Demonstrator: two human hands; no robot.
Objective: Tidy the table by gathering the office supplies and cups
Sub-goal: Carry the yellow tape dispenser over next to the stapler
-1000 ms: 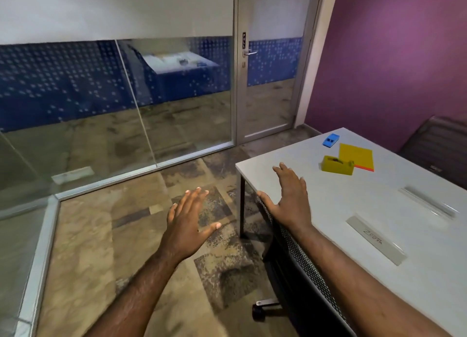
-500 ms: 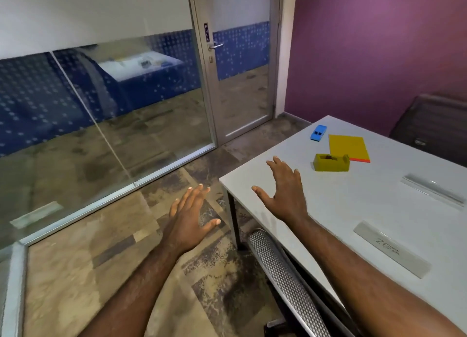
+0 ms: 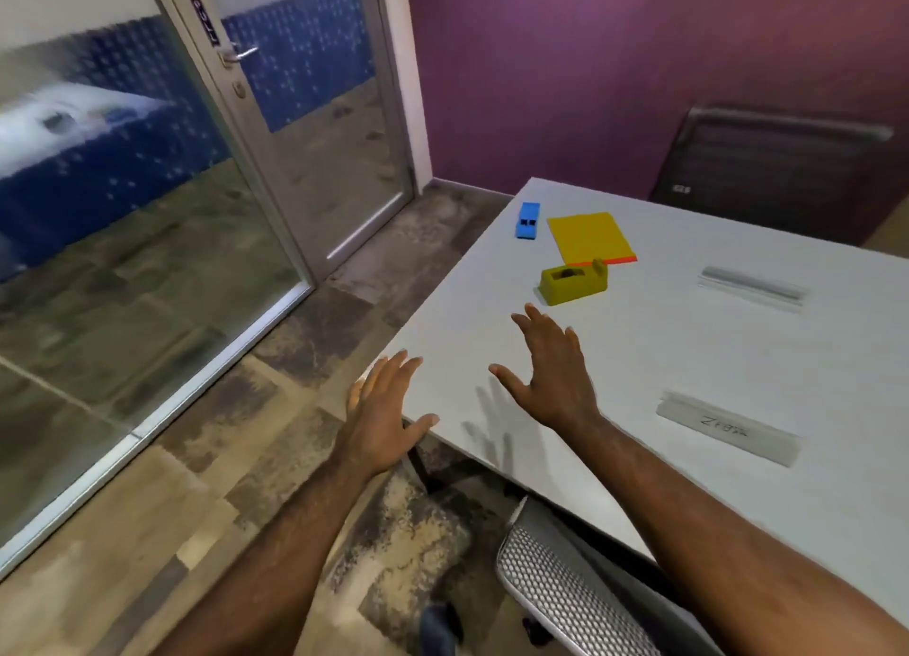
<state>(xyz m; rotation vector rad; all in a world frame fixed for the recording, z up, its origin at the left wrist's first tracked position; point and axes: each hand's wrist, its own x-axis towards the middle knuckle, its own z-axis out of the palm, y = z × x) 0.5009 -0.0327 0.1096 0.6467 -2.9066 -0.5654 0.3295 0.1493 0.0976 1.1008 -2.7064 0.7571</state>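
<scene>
We stand at a white surface [image 3: 688, 360] beside a purple wall [image 3: 639, 65] and glass door [image 3: 295, 114]. Both hands, left [image 3: 383, 409] and right [image 3: 551, 375], spread empty; ahead lie a yellow tape dispenser [image 3: 573, 284], yellow pad [image 3: 588, 237] and blue stapler [image 3: 527, 220].

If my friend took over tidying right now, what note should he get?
Left hand: open, empty, over the table's near corner.
Right hand: open, empty, above the white table.
Things: yellow tape dispenser just beyond the right hand, yellow paper pad behind it, small blue item left of the pad. No cups in view.
Done: nothing gathered yet.
Left: collect all three, probably the dispenser first, then look for the cups.
</scene>
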